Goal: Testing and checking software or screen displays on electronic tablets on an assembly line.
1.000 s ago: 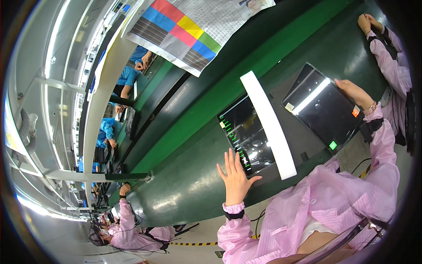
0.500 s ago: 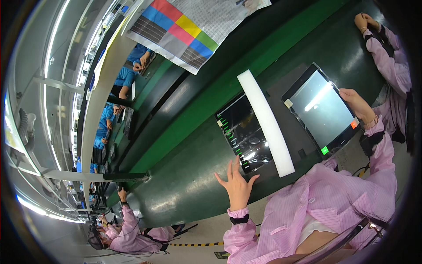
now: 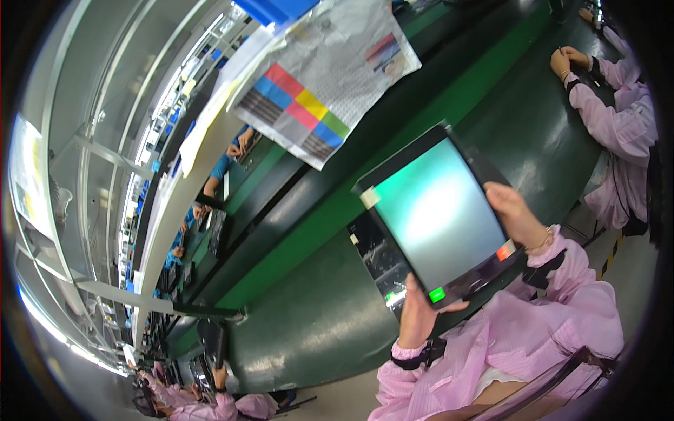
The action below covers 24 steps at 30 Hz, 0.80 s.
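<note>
A tablet (image 3: 442, 210) with a lit, pale screen is raised off the bench. Green and orange stickers mark its lower corners, and a cream tab sits at its upper left edge. My right hand (image 3: 518, 216) grips its right side. At the lower left corner my left hand (image 3: 419, 316) holds the edge, fingers along the side and thumb reaching across below. Partly covered by it, a second tablet (image 3: 382, 263) with a dark screen lies on the green bench (image 3: 302, 337).
A printed sheet with coloured blocks (image 3: 337, 77) hangs at the upper left, near a blue bin (image 3: 277, 8). A co-worker's hands (image 3: 565, 63) rest at the bench on the far right. Another person in pink (image 3: 175, 396) sits at lower left. People in blue work across the line.
The lit tablet has moved left, over the dark one, in my right hand. My left hand has gone from the dark tablet to the lit one's corner. The white foam strip is hidden now.
</note>
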{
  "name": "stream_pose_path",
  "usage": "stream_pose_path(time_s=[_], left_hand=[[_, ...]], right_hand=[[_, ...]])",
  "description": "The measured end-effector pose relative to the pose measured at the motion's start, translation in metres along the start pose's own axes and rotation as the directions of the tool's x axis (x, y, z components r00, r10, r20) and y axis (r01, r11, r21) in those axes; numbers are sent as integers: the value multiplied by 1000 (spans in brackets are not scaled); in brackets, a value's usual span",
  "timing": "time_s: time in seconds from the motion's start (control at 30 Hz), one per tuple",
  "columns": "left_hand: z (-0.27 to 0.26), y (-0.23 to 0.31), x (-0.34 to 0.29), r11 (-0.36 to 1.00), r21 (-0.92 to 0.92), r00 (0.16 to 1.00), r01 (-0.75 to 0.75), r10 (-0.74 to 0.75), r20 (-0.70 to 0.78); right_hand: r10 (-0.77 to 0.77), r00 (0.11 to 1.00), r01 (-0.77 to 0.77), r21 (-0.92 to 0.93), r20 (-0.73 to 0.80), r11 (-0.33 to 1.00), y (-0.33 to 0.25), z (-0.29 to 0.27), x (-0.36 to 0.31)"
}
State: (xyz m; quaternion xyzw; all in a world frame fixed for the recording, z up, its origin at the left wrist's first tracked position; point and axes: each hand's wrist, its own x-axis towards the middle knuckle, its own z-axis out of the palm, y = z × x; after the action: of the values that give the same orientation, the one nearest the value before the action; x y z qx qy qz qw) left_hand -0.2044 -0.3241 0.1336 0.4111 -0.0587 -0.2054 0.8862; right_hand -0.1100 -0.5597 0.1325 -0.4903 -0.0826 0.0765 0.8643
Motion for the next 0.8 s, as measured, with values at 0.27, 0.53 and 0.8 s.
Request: stream_pose_path(time_s=[0.27, 0.53, 0.8], left_hand=[[-37, -16, -39, 903, -261, 925, -341, 275, -261], [-49, -25, -39, 848, -378, 928, -371, 322, -188], [-63, -32, -53, 774, -564, 956, -288, 262, -129]], right_hand=[[-31, 940, 213, -515, 339, 830, -6, 41, 19], [-519, 805, 586, -521, 286, 621, -53, 100, 47], [-339, 928, 372, -312, 155, 875, -36, 108, 34]])
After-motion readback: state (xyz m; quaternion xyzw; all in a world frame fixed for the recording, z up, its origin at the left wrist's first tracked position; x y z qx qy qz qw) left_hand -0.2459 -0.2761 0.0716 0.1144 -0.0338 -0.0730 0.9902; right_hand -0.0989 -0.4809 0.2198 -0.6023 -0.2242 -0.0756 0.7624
